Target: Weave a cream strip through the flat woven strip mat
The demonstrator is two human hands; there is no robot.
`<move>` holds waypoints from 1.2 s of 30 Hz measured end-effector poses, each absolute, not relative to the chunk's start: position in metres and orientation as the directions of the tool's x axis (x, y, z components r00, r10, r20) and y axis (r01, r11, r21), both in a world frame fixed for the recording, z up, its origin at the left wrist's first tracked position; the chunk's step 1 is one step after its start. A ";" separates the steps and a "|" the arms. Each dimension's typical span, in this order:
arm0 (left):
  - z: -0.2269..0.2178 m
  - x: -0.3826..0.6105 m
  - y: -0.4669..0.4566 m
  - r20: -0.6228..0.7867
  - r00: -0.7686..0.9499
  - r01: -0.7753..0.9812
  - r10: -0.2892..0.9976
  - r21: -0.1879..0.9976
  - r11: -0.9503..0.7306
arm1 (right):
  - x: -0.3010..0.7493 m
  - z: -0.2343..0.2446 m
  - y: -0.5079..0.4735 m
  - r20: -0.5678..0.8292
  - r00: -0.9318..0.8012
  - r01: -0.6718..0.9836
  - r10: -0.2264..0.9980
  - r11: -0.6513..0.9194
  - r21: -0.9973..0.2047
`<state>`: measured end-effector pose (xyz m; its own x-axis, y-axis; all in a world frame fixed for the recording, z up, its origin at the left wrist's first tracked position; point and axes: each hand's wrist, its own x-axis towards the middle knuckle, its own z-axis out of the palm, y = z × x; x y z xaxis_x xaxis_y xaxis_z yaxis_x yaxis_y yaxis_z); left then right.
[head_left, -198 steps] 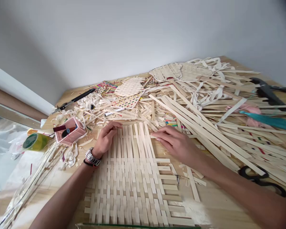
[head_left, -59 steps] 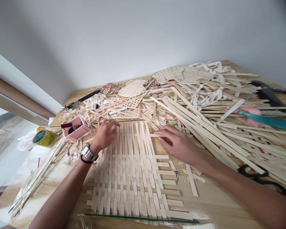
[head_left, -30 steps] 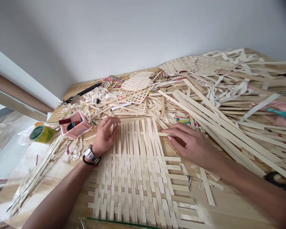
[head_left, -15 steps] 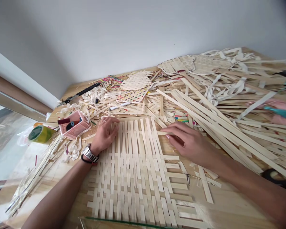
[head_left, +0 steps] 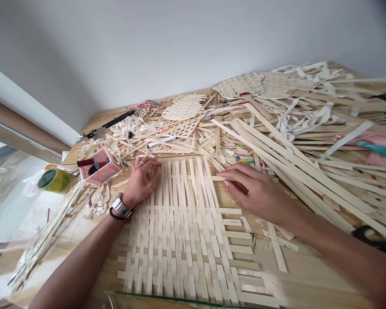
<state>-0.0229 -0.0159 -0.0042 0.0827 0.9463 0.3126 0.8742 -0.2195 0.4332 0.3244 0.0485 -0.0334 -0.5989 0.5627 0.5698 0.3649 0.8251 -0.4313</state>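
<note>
A mat of pale flat strips [head_left: 180,231] lies in front of me, tightly woven near me and looser at its far end. My right hand [head_left: 255,186], fingers closed in a pinch, grips the right end of a crosswise thin strip [head_left: 215,178] that runs through the far lengthwise strips. Over the mat's far left corner my left hand [head_left: 143,178] is curled, its fingertips down on the strips; what lies beneath them is hidden. A ring and a metal watch [head_left: 121,207] are on that hand and wrist.
A pink basket [head_left: 112,174] and a roll of tape [head_left: 53,179] stand at the left. Long strips [head_left: 296,163] lie in a heap on the right, near black scissors handles [head_left: 369,238]. A glass edge [head_left: 167,299] crosses the front. Behind are a marker [head_left: 161,142] and a box cutter [head_left: 116,120].
Both hands keep nearly the same place and hold. The whole view has shifted very slightly; the strip and the mat show no clear movement.
</note>
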 end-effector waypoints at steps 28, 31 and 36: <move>-0.001 -0.023 -0.016 0.268 0.074 0.857 0.961 0.476 -0.199 | 0.328 -0.034 0.050 0.572 -0.612 0.302 0.546 0.830 -0.469; 0.000 -0.022 -0.016 0.269 0.073 0.860 0.960 0.471 -0.197 | 0.327 -0.032 0.050 0.570 -0.611 0.302 0.549 0.827 -0.474; 0.000 -0.022 -0.016 0.265 0.075 0.865 0.961 0.462 -0.195 | 0.324 -0.032 0.048 0.577 -0.610 0.303 0.543 0.833 -0.463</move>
<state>-0.0217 -0.0159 0.0003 0.0749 0.9614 0.2646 0.8653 -0.1946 0.4619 0.3245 0.0484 -0.0317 -0.6103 0.5431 0.5767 0.3030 0.8327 -0.4635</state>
